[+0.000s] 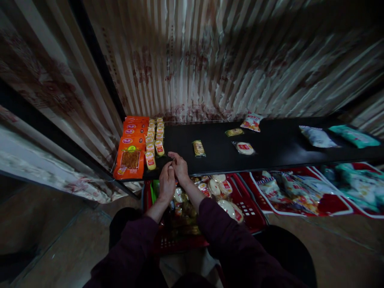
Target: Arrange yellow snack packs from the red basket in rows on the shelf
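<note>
Leaning over a black shelf (177, 135), a person in dark purple sleeves (135, 236) brings both bare hands together at the front edge, where we see the left hand (167, 183) bent inward and the right hand (180, 168) just beyond it. The fingers of both meet closely, and we cannot tell whether they hold anything between them. Just left of them we find small yellow packets (150, 147) lined up in two columns on the shelf, beside a stack of orange bags (131, 154) at its left end. To the right, we spot a single yellow packet (198, 148), a flatter packet (234, 132), a round white cracker (246, 148) in clear wrap and a red-and-white bag (252, 121); farther along lie a pale bag (318, 137) and a teal bag (353, 136). Below, under the forearms, we see a red basket (253, 218) of wrapped snacks.
</note>
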